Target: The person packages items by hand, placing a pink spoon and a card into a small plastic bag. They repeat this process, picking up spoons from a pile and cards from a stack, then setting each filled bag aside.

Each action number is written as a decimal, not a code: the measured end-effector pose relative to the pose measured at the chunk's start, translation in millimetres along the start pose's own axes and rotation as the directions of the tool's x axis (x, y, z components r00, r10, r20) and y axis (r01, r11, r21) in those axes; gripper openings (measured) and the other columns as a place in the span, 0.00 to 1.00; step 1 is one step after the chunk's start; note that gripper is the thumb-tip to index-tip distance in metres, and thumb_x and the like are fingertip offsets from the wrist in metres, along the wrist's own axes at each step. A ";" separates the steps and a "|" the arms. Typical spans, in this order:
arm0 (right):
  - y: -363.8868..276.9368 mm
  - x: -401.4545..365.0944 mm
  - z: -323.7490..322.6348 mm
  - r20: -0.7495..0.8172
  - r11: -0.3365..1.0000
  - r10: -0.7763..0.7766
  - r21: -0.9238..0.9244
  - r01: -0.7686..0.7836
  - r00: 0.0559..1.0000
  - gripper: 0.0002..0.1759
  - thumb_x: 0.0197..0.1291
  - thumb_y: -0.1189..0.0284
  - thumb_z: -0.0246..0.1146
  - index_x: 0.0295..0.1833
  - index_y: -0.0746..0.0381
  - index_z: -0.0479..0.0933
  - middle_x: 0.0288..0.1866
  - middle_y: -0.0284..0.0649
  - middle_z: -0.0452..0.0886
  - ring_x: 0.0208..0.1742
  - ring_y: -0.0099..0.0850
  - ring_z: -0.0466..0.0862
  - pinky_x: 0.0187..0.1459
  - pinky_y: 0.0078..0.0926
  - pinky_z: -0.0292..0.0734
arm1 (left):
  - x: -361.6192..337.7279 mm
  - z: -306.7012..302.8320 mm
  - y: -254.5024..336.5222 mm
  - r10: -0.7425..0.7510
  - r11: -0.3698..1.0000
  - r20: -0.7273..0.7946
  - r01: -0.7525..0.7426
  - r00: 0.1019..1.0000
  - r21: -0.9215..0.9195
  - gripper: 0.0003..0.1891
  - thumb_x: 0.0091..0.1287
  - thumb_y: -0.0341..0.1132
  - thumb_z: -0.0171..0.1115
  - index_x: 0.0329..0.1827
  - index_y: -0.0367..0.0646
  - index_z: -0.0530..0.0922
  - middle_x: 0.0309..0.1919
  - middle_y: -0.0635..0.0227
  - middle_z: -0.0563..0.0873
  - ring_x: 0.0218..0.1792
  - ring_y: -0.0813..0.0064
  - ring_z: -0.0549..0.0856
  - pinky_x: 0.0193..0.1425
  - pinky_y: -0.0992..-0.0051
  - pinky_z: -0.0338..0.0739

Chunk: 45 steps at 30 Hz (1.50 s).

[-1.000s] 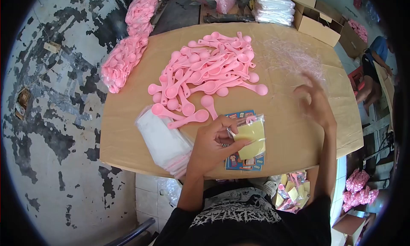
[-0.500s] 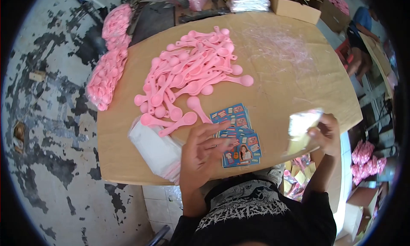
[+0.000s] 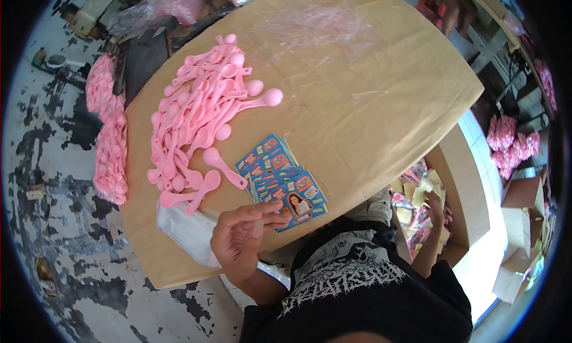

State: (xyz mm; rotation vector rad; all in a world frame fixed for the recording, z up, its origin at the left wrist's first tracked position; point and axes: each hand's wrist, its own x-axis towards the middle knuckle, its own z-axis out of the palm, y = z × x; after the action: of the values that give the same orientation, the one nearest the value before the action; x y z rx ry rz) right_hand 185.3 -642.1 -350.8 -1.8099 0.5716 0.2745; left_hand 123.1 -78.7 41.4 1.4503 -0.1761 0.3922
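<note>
My left hand [image 3: 241, 236] hovers at the table's near edge with loosely bent fingers and holds nothing. Its fingertips are by a stack of blue printed cards [image 3: 292, 194], which show a person's picture and small drawings. Down in a cardboard box [image 3: 468, 191] to the right, my right hand [image 3: 435, 207] reaches among small packets [image 3: 411, 215] in pink and pale yellow. Its fingers look stretched out, with no packet clearly gripped. A heap of pink measuring spoons [image 3: 202, 104] lies left of the cards. One single pink spoon [image 3: 223, 167] touches the stack's edge.
White plastic bags [image 3: 187, 230] lie under my left hand's side of the table [image 3: 369, 128]. Clear plastic scraps [image 3: 322, 24] are at the far side. Bagged pink spoons [image 3: 110, 134] are at the left. Another person's hands [image 3: 456, 12] show at the top right.
My right hand has gone from above the table's edge down into the box, and the packet it held is no longer in its grip. The view has turned toward the right.
</note>
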 end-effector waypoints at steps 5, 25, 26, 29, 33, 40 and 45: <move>89.7 38.0 35.6 -0.448 0.957 -0.224 -0.268 0.109 0.866 0.24 0.51 0.72 0.66 0.57 0.62 0.77 0.49 0.49 0.85 0.47 0.39 0.85 0.49 0.35 0.80 | -8.8 2.0 -2.6 0.010 1.000 -0.009 -0.010 1.000 0.006 0.09 0.72 0.23 0.48 0.53 0.32 0.68 0.48 0.35 0.81 0.42 0.48 0.87 0.45 0.55 0.87; 66.7 157.1 125.3 -0.183 0.816 -0.296 -0.558 0.148 0.938 0.24 0.63 0.61 0.63 0.54 0.70 0.78 0.52 0.55 0.82 0.50 0.42 0.83 0.55 0.39 0.77 | -59.1 -22.6 16.5 -0.086 0.990 -0.119 0.072 0.989 -0.119 0.12 0.72 0.25 0.50 0.55 0.31 0.64 0.49 0.30 0.78 0.40 0.43 0.87 0.39 0.53 0.87; 46.8 149.8 111.6 -0.269 0.851 -0.322 -0.503 0.153 0.907 0.23 0.63 0.62 0.62 0.55 0.71 0.78 0.52 0.54 0.82 0.50 0.41 0.83 0.55 0.38 0.77 | -67.6 -30.9 17.5 -0.080 0.988 -0.162 0.057 0.984 -0.145 0.13 0.72 0.27 0.51 0.55 0.31 0.64 0.48 0.30 0.79 0.39 0.43 0.87 0.36 0.54 0.88; -0.4 137.5 66.7 -0.558 0.911 -0.412 -0.268 0.313 0.721 0.22 0.65 0.64 0.61 0.56 0.72 0.77 0.52 0.53 0.82 0.50 0.39 0.83 0.55 0.37 0.77 | -91.3 -50.2 20.2 -0.027 0.995 -0.355 -0.009 0.934 -0.099 0.17 0.73 0.33 0.54 0.57 0.33 0.61 0.43 0.35 0.81 0.31 0.47 0.88 0.24 0.59 0.87; -216.1 21.8 44.1 -0.798 0.665 -0.351 0.156 0.730 0.489 0.22 0.72 0.62 0.55 0.58 0.69 0.76 0.57 0.47 0.80 0.54 0.35 0.81 0.58 0.33 0.76 | -107.4 -61.6 28.7 0.059 0.995 -0.561 -0.094 0.826 -0.033 0.19 0.72 0.35 0.56 0.57 0.34 0.60 0.36 0.43 0.82 0.26 0.54 0.87 0.17 0.65 0.85; -431.2 -126.3 160.6 -0.241 0.017 -0.962 0.422 0.906 0.130 0.09 0.67 0.71 0.60 0.36 0.65 0.71 0.52 0.59 0.80 0.54 0.51 0.82 0.66 0.51 0.70 | -98.7 -50.0 16.0 0.144 0.987 -0.412 -0.163 0.900 -0.012 0.22 0.69 0.27 0.58 0.61 0.31 0.60 0.39 0.41 0.83 0.31 0.55 0.88 0.26 0.64 0.86; -484.0 -174.4 251.3 0.576 -0.039 -0.667 0.607 0.794 -0.473 0.12 0.55 0.69 0.70 0.44 0.55 0.79 0.60 0.42 0.80 0.60 0.45 0.81 0.68 0.54 0.64 | -66.4 -18.4 15.6 0.047 0.947 -0.101 -0.012 0.994 0.320 0.15 0.57 0.20 0.70 0.46 0.40 0.80 0.43 0.52 0.85 0.42 0.59 0.88 0.41 0.71 0.85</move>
State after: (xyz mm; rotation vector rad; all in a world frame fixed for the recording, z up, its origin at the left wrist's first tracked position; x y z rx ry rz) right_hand 309.0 -255.5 52.9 -1.3709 -1.7604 0.0683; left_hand 53.9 -69.6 30.3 1.7415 -0.0483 0.5408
